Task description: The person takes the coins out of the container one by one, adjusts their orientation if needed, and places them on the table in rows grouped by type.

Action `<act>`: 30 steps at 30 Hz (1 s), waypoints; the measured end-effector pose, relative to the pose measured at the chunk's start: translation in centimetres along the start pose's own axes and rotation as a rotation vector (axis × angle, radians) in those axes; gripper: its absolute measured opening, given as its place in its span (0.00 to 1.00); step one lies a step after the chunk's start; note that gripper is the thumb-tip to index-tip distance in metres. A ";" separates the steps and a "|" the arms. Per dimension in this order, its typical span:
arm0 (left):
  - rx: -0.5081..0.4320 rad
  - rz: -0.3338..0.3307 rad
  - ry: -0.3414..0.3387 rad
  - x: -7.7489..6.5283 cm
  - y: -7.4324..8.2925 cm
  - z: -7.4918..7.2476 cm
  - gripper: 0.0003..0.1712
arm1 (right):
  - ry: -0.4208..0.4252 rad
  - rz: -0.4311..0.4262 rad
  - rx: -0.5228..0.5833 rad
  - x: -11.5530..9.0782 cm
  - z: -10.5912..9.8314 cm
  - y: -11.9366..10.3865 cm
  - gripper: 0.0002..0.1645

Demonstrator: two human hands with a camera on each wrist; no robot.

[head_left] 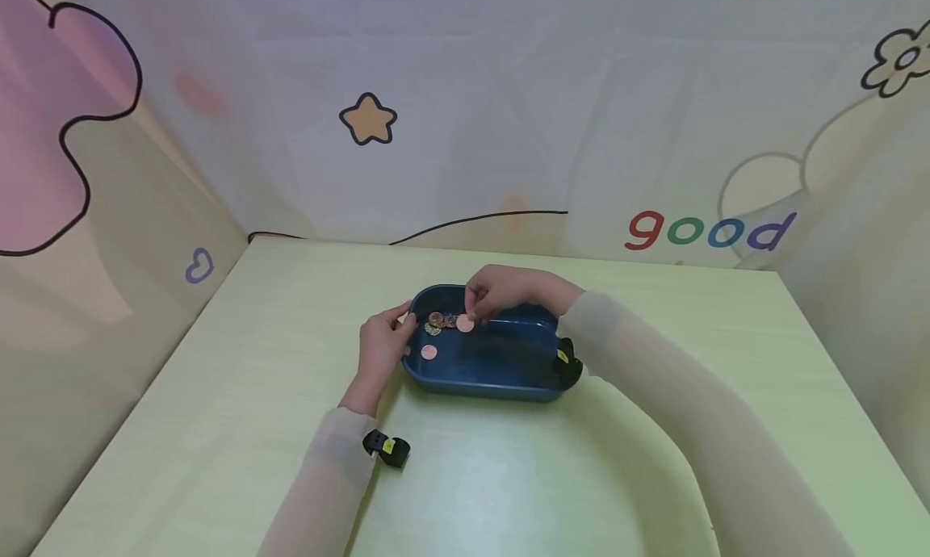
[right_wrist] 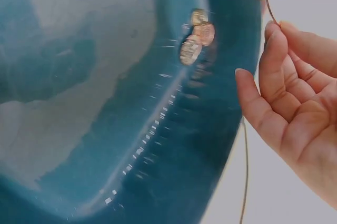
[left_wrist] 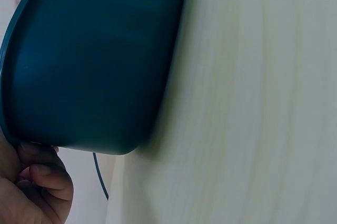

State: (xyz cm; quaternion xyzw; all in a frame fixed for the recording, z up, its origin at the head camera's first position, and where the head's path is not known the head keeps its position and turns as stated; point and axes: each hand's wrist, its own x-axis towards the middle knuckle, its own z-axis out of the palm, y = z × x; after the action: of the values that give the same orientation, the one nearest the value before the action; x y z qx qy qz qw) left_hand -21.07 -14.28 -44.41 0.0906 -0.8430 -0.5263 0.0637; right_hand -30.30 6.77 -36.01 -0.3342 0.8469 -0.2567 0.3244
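Observation:
A dark blue rectangular tray (head_left: 494, 371) with rounded corners stands on the table. My left hand (head_left: 383, 347) grips its left end, thumb at the rim; the left wrist view shows curled fingers (left_wrist: 50, 179) against the tray's edge. Over the far side of the tray, my right hand (head_left: 501, 289) pinches a copper-coloured coin (head_left: 465, 323) between thumb and fingertips. From the right wrist, that coin (right_wrist: 271, 9) appears edge-on as a thin curve. Several coins (head_left: 436, 320) cluster in the tray's far left part, and one copper coin (head_left: 429, 352) lies apart, nearer the front.
The pale wood-grain table (head_left: 479, 476) extends around the tray on all sides. Behind it hangs a printed cloth backdrop (head_left: 465, 137) with a star and the word "good". Black cameras (head_left: 388, 448) are strapped to both wrists.

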 end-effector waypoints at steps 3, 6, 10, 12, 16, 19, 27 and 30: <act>0.004 0.003 0.006 0.0 0.0 -0.2 0.22 | 0.031 -0.012 0.007 -1.1 -0.6 -0.1 0.05; 0.007 0.005 0.009 0.0 0.0 -0.3 0.22 | 0.065 -0.022 0.032 -2.4 -1.1 0.1 0.05; 0.015 0.010 0.002 0.0 0.0 -0.2 0.22 | 0.109 -0.023 0.078 -4.4 -1.4 1.0 0.06; 0.014 0.013 0.000 0.0 0.0 -0.1 0.22 | 0.132 -0.019 0.092 -5.4 -1.6 1.7 0.07; 0.003 0.016 0.000 0.0 0.0 0.1 0.22 | 0.189 0.000 0.113 -7.3 -1.7 2.9 0.08; -0.005 0.007 0.002 -0.1 -0.1 0.3 0.22 | 0.227 0.018 0.144 -8.6 -1.7 3.9 0.07; -0.005 0.012 -0.005 -0.1 -0.1 0.4 0.23 | 0.301 0.062 0.205 -11.2 -1.2 5.8 0.07; 0.005 0.028 0.008 -0.1 0.0 0.1 0.23 | 0.324 0.068 0.210 -11.6 -1.0 6.1 0.08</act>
State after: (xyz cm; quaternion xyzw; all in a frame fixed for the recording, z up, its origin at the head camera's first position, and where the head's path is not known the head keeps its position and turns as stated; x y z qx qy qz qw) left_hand -21.05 -14.14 -44.47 0.0813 -0.8452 -0.5229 0.0743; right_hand -26.91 19.40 -34.91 -0.2240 0.8674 -0.3831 0.2253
